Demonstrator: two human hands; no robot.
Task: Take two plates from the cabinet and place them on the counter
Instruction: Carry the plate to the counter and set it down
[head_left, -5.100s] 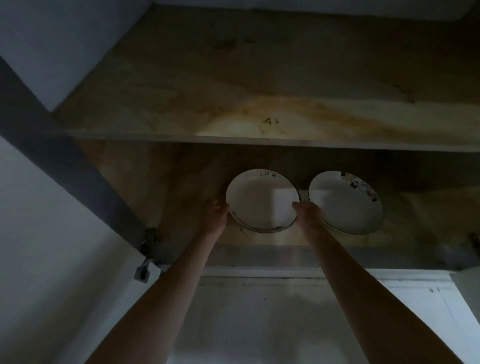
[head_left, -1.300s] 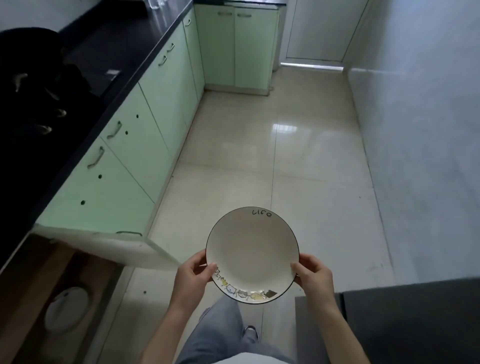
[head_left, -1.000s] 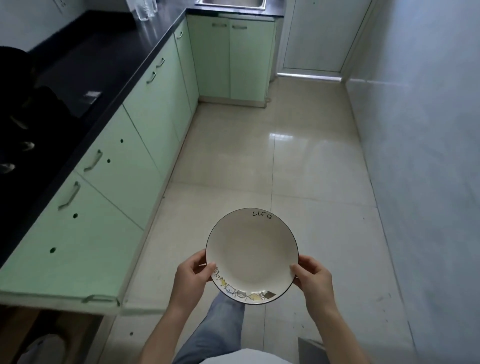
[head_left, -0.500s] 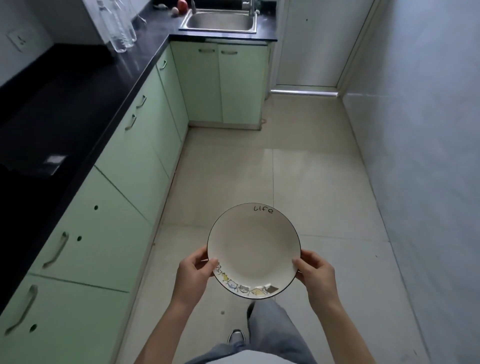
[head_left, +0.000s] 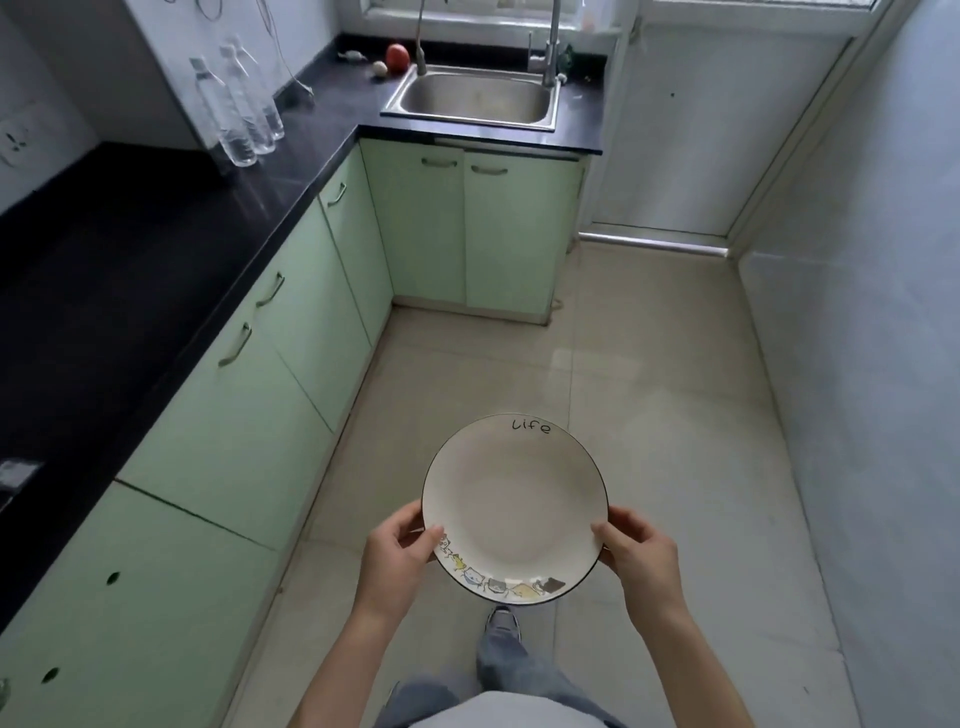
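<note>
- A white plate (head_left: 514, 506) with a thin dark rim was held level in front of the person, above the tiled floor (head_left: 649, 374) and well apart from the counter.
- The word "life" was written at the plate's far edge, and a row of small cartoon cats ran along its near edge.
- The left hand (head_left: 397, 558) was closed on the plate's left rim, thumb on top and fingers curled beneath.
- The right hand (head_left: 636, 558) gripped the right rim in the same way.
- The black counter (head_left: 104, 291) ran along the left over pale green cabinet doors (head_left: 223, 426), all of them closed.
- Three clear plastic bottles (head_left: 239, 114) stood together on the counter near the corner.
- A steel sink (head_left: 475, 98) sat at the far end, with a red apple (head_left: 397, 54) just beside its left edge.
- One shoe (head_left: 501, 621) and grey trouser legs showed below the plate.
</note>
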